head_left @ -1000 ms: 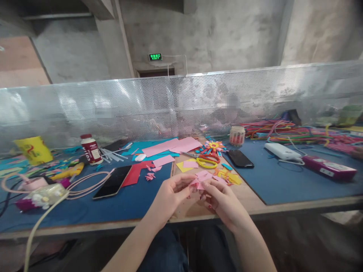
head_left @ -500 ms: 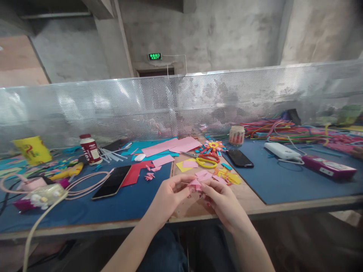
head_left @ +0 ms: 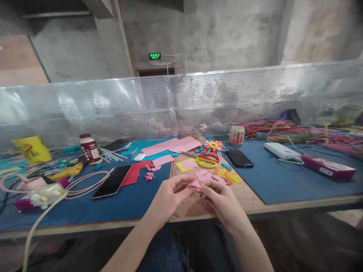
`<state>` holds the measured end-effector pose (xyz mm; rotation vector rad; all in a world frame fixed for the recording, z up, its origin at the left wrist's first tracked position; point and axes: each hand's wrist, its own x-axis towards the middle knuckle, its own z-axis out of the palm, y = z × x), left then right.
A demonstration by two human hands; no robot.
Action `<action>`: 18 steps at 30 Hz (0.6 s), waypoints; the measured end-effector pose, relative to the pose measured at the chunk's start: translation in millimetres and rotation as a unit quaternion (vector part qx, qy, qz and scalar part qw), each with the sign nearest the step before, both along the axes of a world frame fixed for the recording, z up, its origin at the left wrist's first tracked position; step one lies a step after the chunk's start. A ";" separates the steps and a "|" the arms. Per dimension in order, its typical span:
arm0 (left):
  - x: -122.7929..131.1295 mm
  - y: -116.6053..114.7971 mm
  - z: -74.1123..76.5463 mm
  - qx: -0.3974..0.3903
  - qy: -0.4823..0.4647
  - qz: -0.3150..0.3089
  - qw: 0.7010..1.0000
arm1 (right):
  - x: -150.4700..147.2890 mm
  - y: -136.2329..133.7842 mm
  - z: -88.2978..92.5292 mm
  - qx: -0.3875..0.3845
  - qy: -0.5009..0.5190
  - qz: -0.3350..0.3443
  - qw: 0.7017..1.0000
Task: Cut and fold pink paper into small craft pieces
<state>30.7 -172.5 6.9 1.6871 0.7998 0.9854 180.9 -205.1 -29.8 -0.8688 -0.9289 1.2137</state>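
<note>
Between my two hands is a small folded piece of pink paper (head_left: 194,184), held above the wooden strip near the table's front edge. My left hand (head_left: 170,194) pinches it from the left with thumb and fingers. From the right, my right hand (head_left: 218,196) grips its other side, fingers closed. The fingers hide part of the fold. Just beyond my hands lie pink paper pieces (head_left: 203,175) and yellow paper scraps (head_left: 231,176). Scissors (head_left: 207,161) with yellow and red handles rest farther back, beside a colourful paper flower (head_left: 214,146).
A dark phone (head_left: 112,182) lies left, near a coiled cable (head_left: 85,185) and a bottle (head_left: 90,149). Another phone (head_left: 239,158), a glass jar (head_left: 236,135) and a white power bank (head_left: 282,151) are on the right. A perforated metal screen (head_left: 176,105) stands behind.
Both hands stay in nearly the same place, still on the pink paper. The paper's angle between the fingers differs slightly.
</note>
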 end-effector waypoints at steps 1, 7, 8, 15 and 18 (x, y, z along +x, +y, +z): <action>0.0 0.2 -0.3 0.000 0.000 -0.001 1.000 | 0.0 0.1 -0.4 0.000 0.000 -0.001 1.000; -0.9 1.2 0.3 -0.009 0.007 -0.021 1.000 | -0.2 0.8 -2.1 0.009 0.001 -0.002 1.000; -1.0 1.2 0.7 -0.011 0.009 -0.025 1.000 | -0.2 0.7 -2.1 0.009 0.000 -0.003 1.000; -1.1 2.5 0.0 -0.008 0.011 -0.025 1.000 | 0.0 0.5 -4.0 0.010 -0.003 -0.010 1.000; -1.6 2.8 -0.7 -0.003 0.016 -0.018 1.000 | -0.1 0.7 -4.9 0.019 -0.009 -0.013 1.000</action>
